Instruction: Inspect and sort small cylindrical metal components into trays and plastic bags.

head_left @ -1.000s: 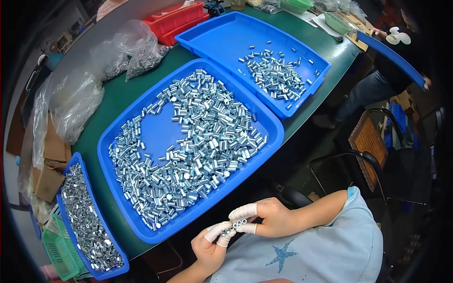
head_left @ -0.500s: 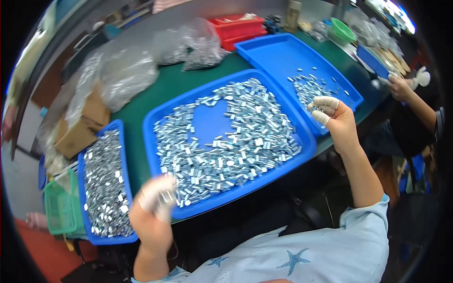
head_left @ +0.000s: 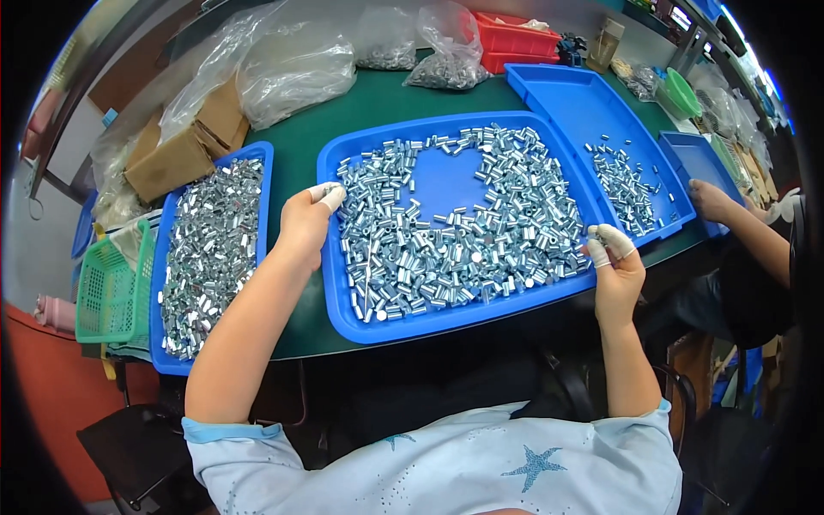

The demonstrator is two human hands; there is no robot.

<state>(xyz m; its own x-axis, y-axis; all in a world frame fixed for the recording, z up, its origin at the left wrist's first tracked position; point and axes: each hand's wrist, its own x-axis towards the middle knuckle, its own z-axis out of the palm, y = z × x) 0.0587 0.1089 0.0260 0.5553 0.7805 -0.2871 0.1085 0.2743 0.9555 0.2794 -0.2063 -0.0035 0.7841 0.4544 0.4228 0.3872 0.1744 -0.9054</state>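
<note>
A large blue tray (head_left: 336, 296) holds a thick layer of small shiny metal cylinders (head_left: 515, 232), with a bare patch of tray near the far side. My left hand (head_left: 306, 225) is at the tray's left rim. White covers wrap its fingertips, which are pinched; what lies between them is too small to make out. My right hand (head_left: 620, 270) is raised by the tray's right rim, also with white-covered fingertips. Its thumb and fingers close on small metal cylinders, partly hidden by the fingers.
Left stands a narrow blue tray (head_left: 268, 176) of metal pieces, beside a green basket (head_left: 107, 296) and a cardboard box (head_left: 172, 163). Right is another blue tray (head_left: 549, 90) with scattered cylinders. Plastic bags (head_left: 296, 77) and red bins (head_left: 515, 39) line the back. A co-worker's hand (head_left: 711, 202) is far right.
My left hand has moved away from me, from the tray's near left corner to its left rim. My right hand has come lower and nearer. The view has shifted.
</note>
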